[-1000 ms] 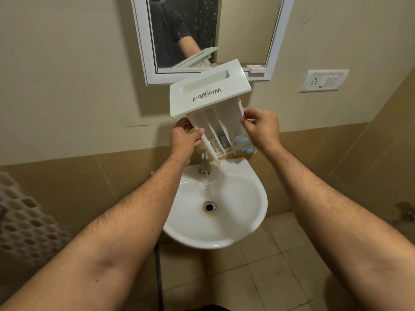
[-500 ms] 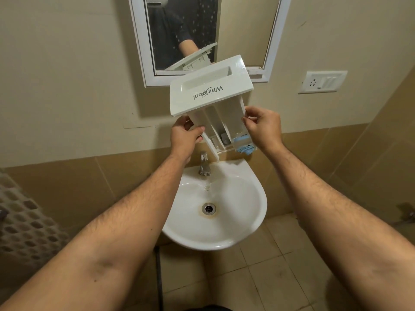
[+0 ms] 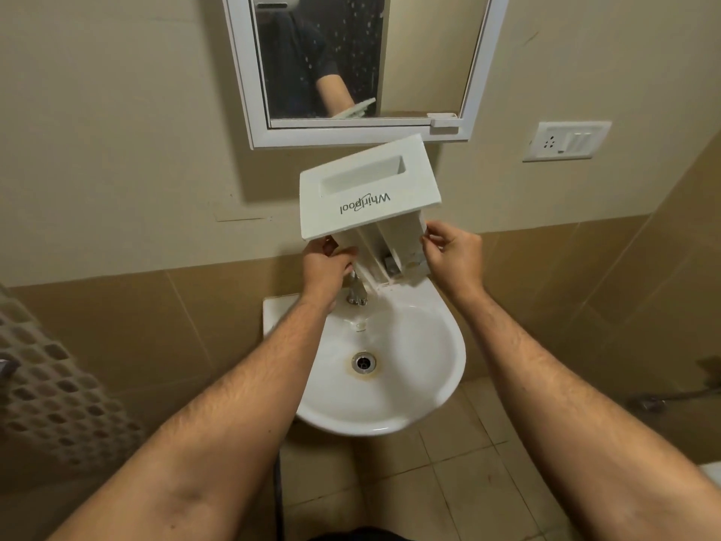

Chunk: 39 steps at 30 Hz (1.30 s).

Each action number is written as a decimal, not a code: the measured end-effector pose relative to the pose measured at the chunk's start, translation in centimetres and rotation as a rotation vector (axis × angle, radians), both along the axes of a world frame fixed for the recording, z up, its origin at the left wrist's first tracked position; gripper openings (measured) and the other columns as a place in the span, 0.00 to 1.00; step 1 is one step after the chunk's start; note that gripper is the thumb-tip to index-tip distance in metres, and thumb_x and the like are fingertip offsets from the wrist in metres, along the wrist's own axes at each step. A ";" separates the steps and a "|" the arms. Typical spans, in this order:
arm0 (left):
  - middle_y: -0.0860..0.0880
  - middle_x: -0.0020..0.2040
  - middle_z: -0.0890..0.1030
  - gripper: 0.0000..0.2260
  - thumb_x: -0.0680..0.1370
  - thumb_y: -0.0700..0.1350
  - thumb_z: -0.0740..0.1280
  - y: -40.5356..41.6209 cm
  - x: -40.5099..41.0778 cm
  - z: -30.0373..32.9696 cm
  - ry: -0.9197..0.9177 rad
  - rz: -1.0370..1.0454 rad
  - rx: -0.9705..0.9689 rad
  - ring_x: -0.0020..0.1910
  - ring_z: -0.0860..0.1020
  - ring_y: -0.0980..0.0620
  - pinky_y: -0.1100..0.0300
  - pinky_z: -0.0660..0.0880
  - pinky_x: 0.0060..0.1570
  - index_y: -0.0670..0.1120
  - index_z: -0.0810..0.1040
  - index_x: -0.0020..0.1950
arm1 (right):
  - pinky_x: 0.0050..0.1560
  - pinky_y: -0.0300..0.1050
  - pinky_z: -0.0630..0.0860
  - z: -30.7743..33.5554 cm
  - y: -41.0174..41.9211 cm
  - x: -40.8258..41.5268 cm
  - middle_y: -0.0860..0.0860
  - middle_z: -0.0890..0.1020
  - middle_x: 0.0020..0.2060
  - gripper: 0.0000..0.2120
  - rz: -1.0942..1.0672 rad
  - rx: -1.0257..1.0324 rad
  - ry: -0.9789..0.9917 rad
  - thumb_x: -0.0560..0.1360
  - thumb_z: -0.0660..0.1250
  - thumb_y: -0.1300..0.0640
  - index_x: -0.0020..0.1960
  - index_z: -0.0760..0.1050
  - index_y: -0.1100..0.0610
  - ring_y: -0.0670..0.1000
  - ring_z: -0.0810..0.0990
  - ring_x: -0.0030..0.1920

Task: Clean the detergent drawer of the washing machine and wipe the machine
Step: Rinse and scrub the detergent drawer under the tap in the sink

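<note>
Holding the detergent drawer [image 3: 370, 197] up over the basin [image 3: 437, 369], the person has it tipped steeply, front panel uppermost and facing them with its printed name upside down, the open back end pointing down toward the bowl. That tilt looks meant to let rinse water run out of the compartments and into the basin rather than onto the floor. The left hand [image 3: 325, 263] grips the drawer's left side wall just under the front panel, fingers curled round the edge. The right hand [image 3: 452, 251] holds the right wall, thumb and fingers pinching its rim. With a hand on each side the drawer sits steady and can be rocked either way.

The lower end hangs just above the tap [image 3: 357, 292], close enough that a further drop would likely knock it. The front panel's top corner rises near the lower frame of the mirror [image 3: 351, 136], so there is little room upward. Sideways the space is freer: bare wall to the left, a switch plate [image 3: 565, 141] well off to the right. The basin's rim leaves open bowl below for shaking. A patterned mat or screen [image 3: 47, 384] stands at the far left, well apart from the arms
</note>
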<state>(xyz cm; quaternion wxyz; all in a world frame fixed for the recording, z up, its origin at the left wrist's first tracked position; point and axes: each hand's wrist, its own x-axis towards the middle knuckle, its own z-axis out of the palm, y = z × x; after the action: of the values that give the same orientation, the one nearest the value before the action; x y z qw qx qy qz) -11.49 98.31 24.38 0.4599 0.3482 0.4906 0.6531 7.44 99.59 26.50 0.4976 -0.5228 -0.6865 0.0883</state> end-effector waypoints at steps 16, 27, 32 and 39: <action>0.49 0.45 0.82 0.13 0.73 0.29 0.69 0.2 1.5 -0.8 -0.019 0.046 -0.042 0.48 0.81 0.50 0.51 0.80 0.52 0.47 0.78 0.46 | 0.45 0.39 0.80 -1.0 0.9 1.4 0.44 0.85 0.41 0.11 0.047 -0.061 0.022 0.74 0.67 0.63 0.51 0.83 0.51 0.40 0.83 0.43; 0.46 0.51 0.82 0.15 0.73 0.28 0.67 0.6 3.7 0.7 -0.017 0.109 0.038 0.51 0.82 0.46 0.48 0.80 0.52 0.49 0.77 0.47 | 0.43 0.37 0.78 0.6 2.7 3.0 0.47 0.86 0.41 0.12 0.092 -0.071 -0.010 0.73 0.66 0.64 0.51 0.83 0.53 0.43 0.84 0.42; 0.46 0.51 0.83 0.14 0.73 0.30 0.68 0.9 4.6 1.0 0.040 0.119 0.083 0.51 0.82 0.47 0.47 0.80 0.52 0.49 0.78 0.49 | 0.44 0.33 0.76 1.9 3.2 4.1 0.43 0.85 0.41 0.13 0.106 -0.103 -0.006 0.72 0.65 0.65 0.50 0.83 0.51 0.40 0.82 0.41; 0.48 0.48 0.84 0.11 0.74 0.34 0.69 1.0 5.2 0.8 0.136 0.126 0.096 0.44 0.82 0.48 0.49 0.81 0.46 0.49 0.78 0.50 | 0.43 0.32 0.74 2.9 3.3 4.8 0.46 0.85 0.43 0.09 0.083 -0.125 -0.009 0.73 0.67 0.64 0.50 0.83 0.54 0.43 0.82 0.42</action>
<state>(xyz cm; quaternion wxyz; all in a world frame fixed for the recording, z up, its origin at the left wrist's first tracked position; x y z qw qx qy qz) -6.25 99.30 25.21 0.3665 0.3818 0.5096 0.6784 12.24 102.85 29.37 0.4570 -0.5244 -0.7028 0.1493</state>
